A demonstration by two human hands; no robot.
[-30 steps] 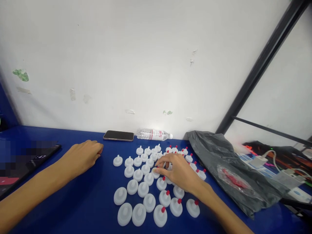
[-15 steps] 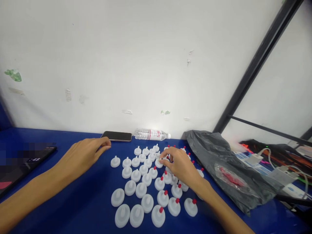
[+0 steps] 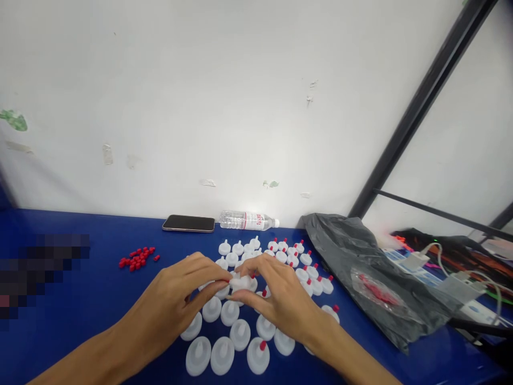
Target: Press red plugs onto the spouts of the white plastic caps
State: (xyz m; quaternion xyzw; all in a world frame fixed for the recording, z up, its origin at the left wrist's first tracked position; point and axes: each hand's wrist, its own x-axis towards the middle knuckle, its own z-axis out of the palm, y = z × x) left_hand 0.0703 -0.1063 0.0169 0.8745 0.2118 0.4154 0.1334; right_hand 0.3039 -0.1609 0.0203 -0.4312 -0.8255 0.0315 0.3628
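Observation:
My left hand [image 3: 182,291] pinches a small red cap [image 3: 228,280], mostly hidden by its fingertips. Facing it, the thumb and fingers of my right hand [image 3: 282,299] are closed on a white nozzle lid [image 3: 240,282], tipped so its spout points toward the red cap. Whether the two pieces touch I cannot tell. Beneath and around both hands stand rows of white nozzle lids; those on the left, such as one bare lid [image 3: 198,357], have plain spouts. Toward the right, lids wear red tips, like this capped lid [image 3: 258,357]. A pile of loose red caps [image 3: 136,260] lies left of my left hand.
A phone [image 3: 188,223] and a clear plastic bottle [image 3: 248,220] lie along the wall. To the right, a grey plastic bag [image 3: 340,240] carries a clear packet of red pieces [image 3: 379,290]. Cables and a black metal frame [image 3: 420,107] stand beyond it.
My right hand has lifted a white lid from the rows and brought it left. My left hand has moved right to meet it, uncovering the red cap pile.

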